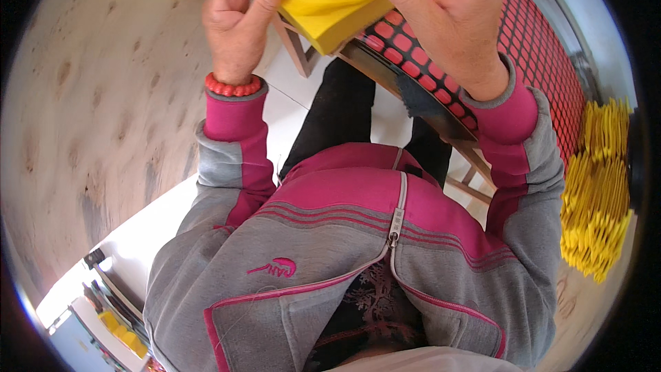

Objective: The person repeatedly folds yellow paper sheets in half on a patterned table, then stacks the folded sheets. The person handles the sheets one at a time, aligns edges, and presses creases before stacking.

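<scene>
At the top edge of the view is a yellow piece [330,10], paper-like, with creases across it and a thick stack-like side; its far part is cut off. My left hand [237,17], with a red beaded bracelet [233,87] on the wrist, has thumb and forefinger closed at its left edge. Over its right part reaches my right hand [461,21], the thumb stretched out across the yellow surface and wide apart from the forefinger. The other right fingers run out of the picture. Below the piece lies a red-and-black grid-patterned surface [406,48].
A pale wooden board [103,96] takes up the left side. Bundles of folded yellow pieces [595,200] stand at the far right. Wooden stool or table legs [295,47] show near my knees. A cluttered shelf [113,317] is at lower left.
</scene>
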